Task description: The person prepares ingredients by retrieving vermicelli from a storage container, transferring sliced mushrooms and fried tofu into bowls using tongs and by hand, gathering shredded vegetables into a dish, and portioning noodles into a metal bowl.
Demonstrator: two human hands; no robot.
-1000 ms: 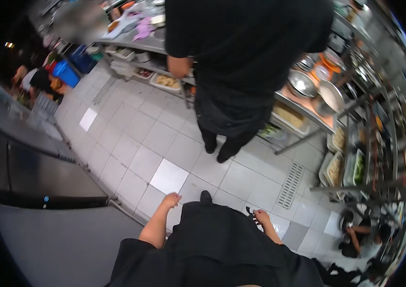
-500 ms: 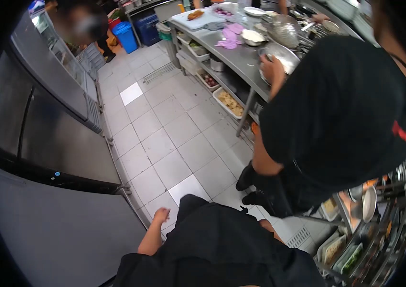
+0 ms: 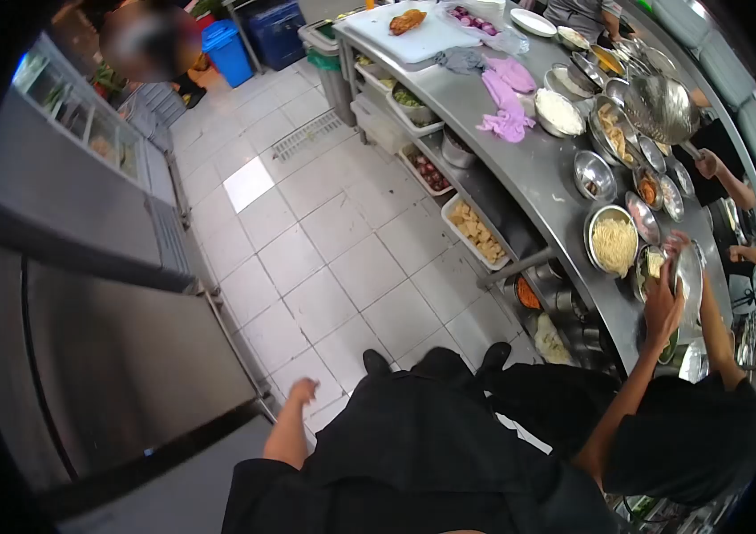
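Had the left hand (image 3: pixel 305 390) low, too small to tell wide from curled, nothing visible in it, near the fridge (image 3: pixel 142 347) to its left; could not see the right hand.

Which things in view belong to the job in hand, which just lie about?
Likely in the job: large ladle, in a co-worker's hand; noodle bowl, near another co-worker's hands; wearer's left hand, seemingly empty.

Apparently lying about: purple cloth; grey cloth; blue bin.
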